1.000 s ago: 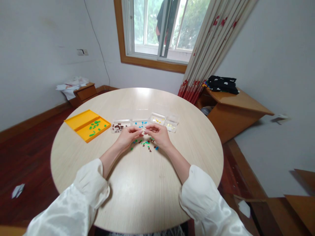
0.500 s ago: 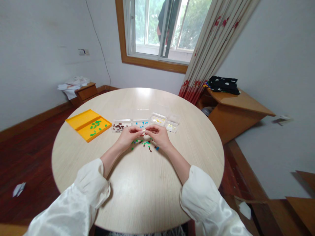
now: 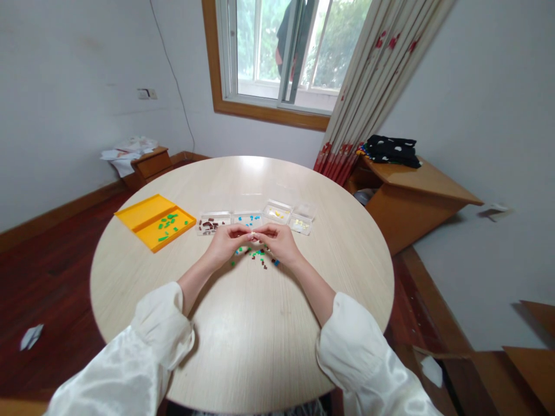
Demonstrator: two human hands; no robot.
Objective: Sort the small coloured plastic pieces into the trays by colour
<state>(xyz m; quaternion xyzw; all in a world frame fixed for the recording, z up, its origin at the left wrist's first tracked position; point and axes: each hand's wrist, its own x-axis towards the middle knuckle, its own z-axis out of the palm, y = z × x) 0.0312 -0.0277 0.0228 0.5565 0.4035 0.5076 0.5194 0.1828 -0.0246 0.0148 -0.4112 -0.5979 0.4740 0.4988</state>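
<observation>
Over the middle of the round table (image 3: 255, 329), my left hand (image 3: 228, 241) and my right hand (image 3: 278, 240) meet at their fingertips, both pinched on one small whitish piece (image 3: 253, 234). The piece is mostly hidden by the fingers, so its exact shape cannot be made out. Below the hands lie several tiny loose building bricks (image 3: 259, 253) in green, brown and blue. Just beyond the hands, clear plastic boxes stand in a row: one with brown bricks (image 3: 211, 224), one with blue bricks (image 3: 249, 221), and others with yellow (image 3: 278, 214) and pale bricks (image 3: 301, 224).
An open yellow case (image 3: 154, 222) with several green bricks lies at the left of the table. Beyond the table on the right, folded black cloth (image 3: 392, 151) rests on a tilted wooden cabinet (image 3: 427, 193). A person (image 3: 285, 40) shows partly outside the window.
The hands stay together at the same spot, with only a slight shift of the fingers around the small piece. The whole view has moved a little.
</observation>
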